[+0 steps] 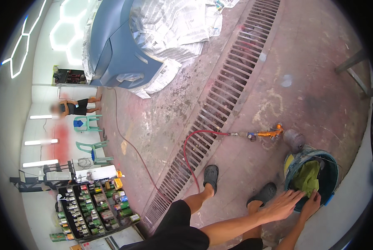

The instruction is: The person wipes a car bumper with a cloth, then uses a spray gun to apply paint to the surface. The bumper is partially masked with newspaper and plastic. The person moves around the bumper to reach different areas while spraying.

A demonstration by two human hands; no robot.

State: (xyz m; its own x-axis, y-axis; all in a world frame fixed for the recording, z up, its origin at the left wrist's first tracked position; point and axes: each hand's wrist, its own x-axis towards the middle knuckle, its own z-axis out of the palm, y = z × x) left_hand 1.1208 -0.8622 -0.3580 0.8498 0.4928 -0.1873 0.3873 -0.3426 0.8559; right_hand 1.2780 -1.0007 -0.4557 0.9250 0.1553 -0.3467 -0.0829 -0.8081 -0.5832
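Both hands reach into a blue bucket (330,183) on the floor: left hand (283,204) lies flat and unclenched on its rim, right hand (310,203) grasps the green cloth (308,177) inside. An orange spray gun (269,133) lies nearby.

- I see a stained, reddish concrete floor (278,62) carrying everything here.
- A long metal drain grate (220,104) runs diagonally across it.
- An orange spray gun (269,133) lies on the floor, its red air hose (190,146) looping over the grate.
- A blue bucket (330,183) with green cloth inside stands near the gun.
- Two green plastic chairs (90,137) stand further off.
- A newspaper-masked blue car (128,46) sits beyond the grate.
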